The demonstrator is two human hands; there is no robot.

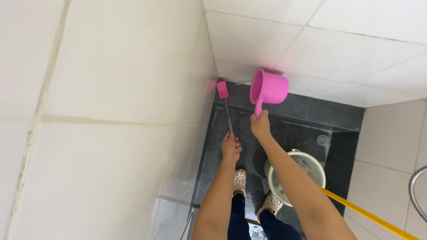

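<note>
Right hand (260, 126) fingers clamped on pink dipper (268, 88) handle; left hand (231, 148) grips pink-headed brush (222, 90).

Pink dipper (269, 87): plastic scoop with round cup and one flat handle; held up by the handle end in the right hand (260, 126); tipped on its side, open mouth facing the corner of the white tiled walls; cup above the hand, handle pointing down.

Brush (226, 106): small pink rectangular head on a thin grey metal shaft; gripped at the lower end by the left hand (231, 146); shaft nearly upright, leaning slightly left; head up against the left tiled wall near the corner, just beside the dipper's mouth.
</note>
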